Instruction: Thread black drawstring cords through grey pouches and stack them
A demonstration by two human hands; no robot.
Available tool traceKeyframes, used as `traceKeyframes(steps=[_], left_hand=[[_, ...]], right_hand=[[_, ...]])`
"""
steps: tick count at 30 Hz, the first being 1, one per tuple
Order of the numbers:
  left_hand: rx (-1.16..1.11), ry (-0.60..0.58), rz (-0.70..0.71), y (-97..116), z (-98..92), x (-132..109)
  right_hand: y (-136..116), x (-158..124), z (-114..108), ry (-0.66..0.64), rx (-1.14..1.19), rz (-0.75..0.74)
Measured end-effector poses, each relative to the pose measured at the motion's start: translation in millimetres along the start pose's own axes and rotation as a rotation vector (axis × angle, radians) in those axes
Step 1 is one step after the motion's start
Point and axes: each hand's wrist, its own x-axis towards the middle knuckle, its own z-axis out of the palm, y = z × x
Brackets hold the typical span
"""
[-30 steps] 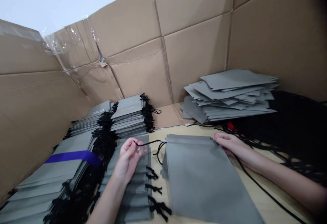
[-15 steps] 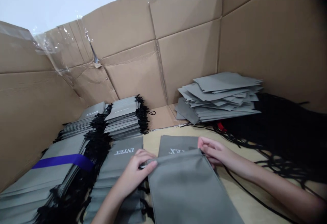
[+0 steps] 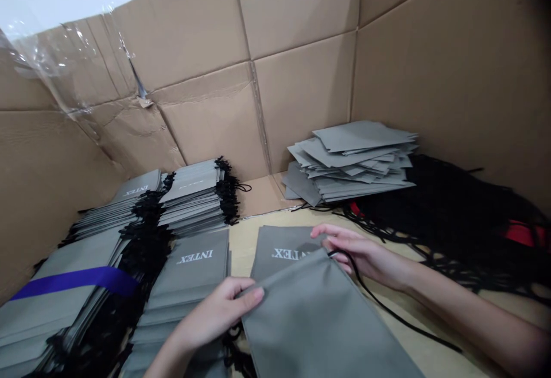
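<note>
Grey drawstring bag (image 3: 318,320) lies flat on table (image 3: 430,349) between both hands. Left hand (image 3: 219,315) pinched shut on its near-left top corner. Right hand (image 3: 361,254) closed on black cord (image 3: 387,309) at the opposite corner. INTEX bag (image 3: 279,246) sits under the right fingertips. Stacked INTEX bags (image 3: 189,269) lie just left of the left hand.

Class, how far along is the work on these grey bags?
Done: stacks of grey fabric bags with black cords fitted, left, one bundle under a purple band. In hand: the left hand pinches the edge of a plain grey fabric bag; the right hand touches a thin black cord. Left: a pile of seemingly cordless grey bags and a heap of loose black cords.
</note>
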Motion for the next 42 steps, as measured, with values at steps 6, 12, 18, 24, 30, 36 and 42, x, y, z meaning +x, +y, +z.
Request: traceKeyframes(steps=[6, 12, 18, 24, 30, 36, 42], left_hand=[[0.027, -0.032, 0.022, -4, 8.2, 7], [0.094, -0.015, 0.018, -11, 6.7, 7], [0.036, -0.003, -0.015, -17, 14.1, 15], [0.104, 0.104, 0.045, -14, 18.1, 18], [0.183, 0.134, 0.124, -15, 14.9, 16], [0.425, 0.236, 0.189, -17, 16.2, 17], [0.324, 0.208, 0.179, -11, 19.1, 12]], right_hand=[[1, -1, -7, 0.052, 0.085, 0.025], [8, 2, -13, 0.022, 0.074, 0.016], [14, 9, -5, 0.163, 0.109, -0.021], [13, 9, 3, 0.441, 0.214, -0.125], [3, 8, -7, 0.511, 0.156, -0.279], [-3, 9, -12, 0.571, 0.195, -0.295], [-4, 9, -15, 0.565, 0.073, -0.365]])
